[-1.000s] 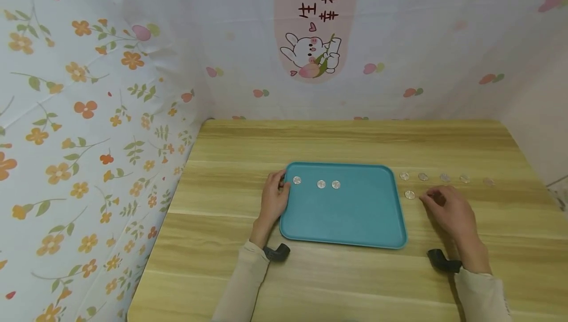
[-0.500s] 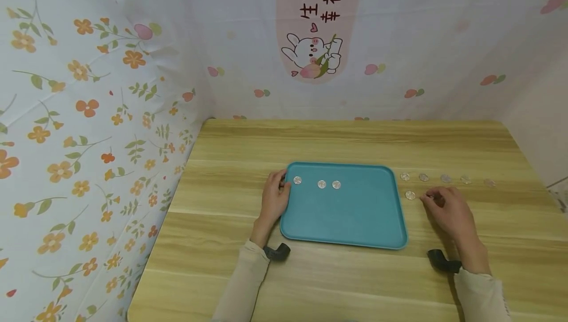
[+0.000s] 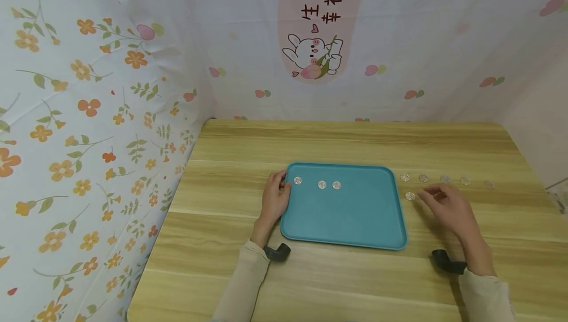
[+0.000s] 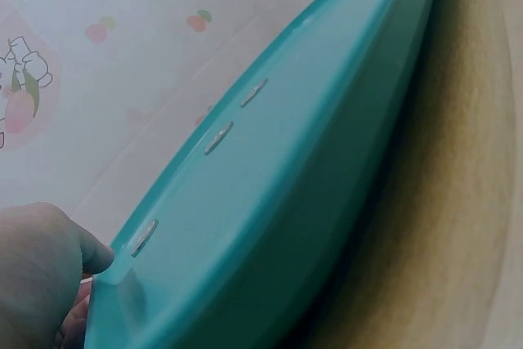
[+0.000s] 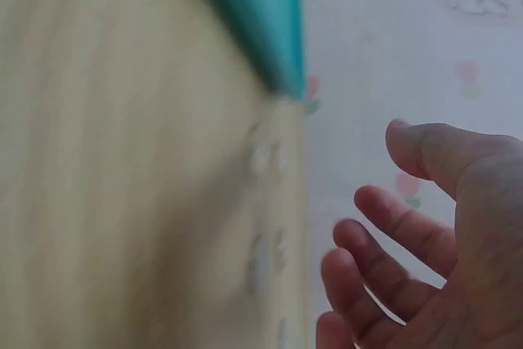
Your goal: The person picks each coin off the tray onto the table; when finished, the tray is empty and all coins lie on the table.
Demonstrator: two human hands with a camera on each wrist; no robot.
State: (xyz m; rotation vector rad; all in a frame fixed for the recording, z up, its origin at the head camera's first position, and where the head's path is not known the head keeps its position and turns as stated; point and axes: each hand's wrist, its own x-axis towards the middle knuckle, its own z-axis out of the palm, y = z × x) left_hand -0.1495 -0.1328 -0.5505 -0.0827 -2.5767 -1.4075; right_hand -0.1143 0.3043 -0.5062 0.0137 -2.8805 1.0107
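My left hand (image 3: 274, 197) grips the left rim of a teal tray (image 3: 343, 223), thumb on the rim and fingers around its outer side. Three silver coins lie flat on the tray: one coin (image 3: 298, 180) near the left hand, and a pair, the left coin (image 3: 322, 184) and the right coin (image 3: 337, 185). Over the table right of the tray hovers my right hand (image 3: 450, 208); its fingers are loosely bent with nothing between them in the right wrist view. Left of its fingertips lies a coin (image 3: 410, 196); a blurred coin (image 5: 260, 266) near it is hidden in the head view.
Behind the right hand, several coins form a row along the wooden table (image 3: 337, 282), from a coin (image 3: 405, 177) by the tray to the outermost coin (image 3: 489, 184). A printed cloth (image 3: 239, 41) stands behind the table, a flowered cloth (image 3: 88, 164) on its left.
My right hand has risen slightly from the table, its thumb and forefinger leaving the spot beside the nearer coin. The left hand and tray have stayed put.
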